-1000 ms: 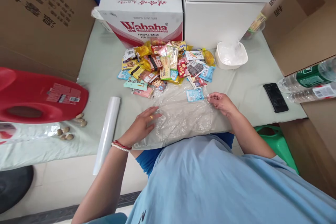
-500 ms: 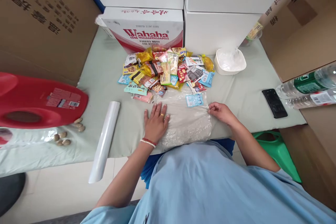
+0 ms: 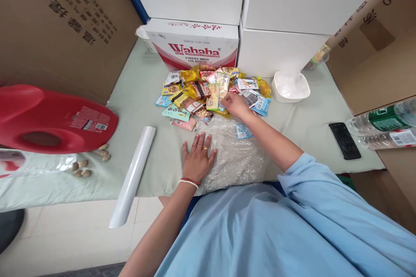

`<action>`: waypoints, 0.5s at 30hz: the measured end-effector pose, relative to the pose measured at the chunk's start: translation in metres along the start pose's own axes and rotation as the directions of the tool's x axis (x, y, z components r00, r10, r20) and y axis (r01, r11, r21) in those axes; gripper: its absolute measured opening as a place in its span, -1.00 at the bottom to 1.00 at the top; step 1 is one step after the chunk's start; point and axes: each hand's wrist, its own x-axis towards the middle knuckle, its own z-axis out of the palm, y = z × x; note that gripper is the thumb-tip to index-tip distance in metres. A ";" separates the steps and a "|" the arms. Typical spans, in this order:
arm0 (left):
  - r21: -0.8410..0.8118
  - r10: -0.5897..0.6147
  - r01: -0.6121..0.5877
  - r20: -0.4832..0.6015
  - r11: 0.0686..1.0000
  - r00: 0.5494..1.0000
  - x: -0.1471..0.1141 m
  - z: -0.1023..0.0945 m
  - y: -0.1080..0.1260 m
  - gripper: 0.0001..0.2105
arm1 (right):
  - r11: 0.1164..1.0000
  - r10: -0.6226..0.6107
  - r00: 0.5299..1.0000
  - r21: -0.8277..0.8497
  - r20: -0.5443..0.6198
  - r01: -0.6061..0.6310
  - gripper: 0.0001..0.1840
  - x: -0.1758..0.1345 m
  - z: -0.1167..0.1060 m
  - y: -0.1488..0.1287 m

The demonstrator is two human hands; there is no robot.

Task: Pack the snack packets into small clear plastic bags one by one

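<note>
My left hand lies flat, fingers spread, on the left edge of a clear plastic bag spread over the table's front. A blue snack packet lies at the bag's far part, partly covered by my right forearm. My right hand reaches over the bag into a pile of small wrapped snacks. Its fingers are curled together at the pile's near right side, beside a beige-and-green packet. What they pinch, if anything, is hidden.
A white roll overhangs the front edge on the left, near walnuts and a red jug. Behind the pile stand a Wahaba-labelled carton and white boxes. A white bowl, a phone and plastic bottles are rightward.
My right hand has left the bag's right edge and moved forward and left onto the snack pile. My left hand stays flat on the bag. The view has shifted slightly.
</note>
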 end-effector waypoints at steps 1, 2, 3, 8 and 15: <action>-0.003 0.001 -0.001 0.002 1.000 1.000 0.000 0.000 0.000 -0.40 | 0.999 0.039 0.999 0.012 -0.016 -0.039 -0.82 0.011 0.011 -0.006; -0.009 0.002 -0.002 0.003 1.000 1.000 0.000 0.000 0.000 -0.40 | 0.996 0.072 0.997 0.046 -0.026 -0.071 -0.80 0.019 0.021 -0.010; -0.017 0.003 -0.003 0.003 1.000 1.000 0.000 0.000 0.000 -0.39 | 0.991 0.096 0.995 0.096 -0.031 -0.093 -0.79 0.024 0.027 -0.012; -0.086 -0.003 0.001 -0.025 0.996 1.000 -0.002 0.000 0.001 -0.41 | 0.948 -0.004 0.992 0.316 -0.126 0.044 -0.84 -0.010 0.008 0.006; -0.152 -0.002 -0.004 -0.042 0.988 0.999 -0.003 -0.001 -0.001 -0.44 | 0.812 -0.504 0.850 -0.251 0.155 0.527 -0.83 -0.146 -0.027 0.048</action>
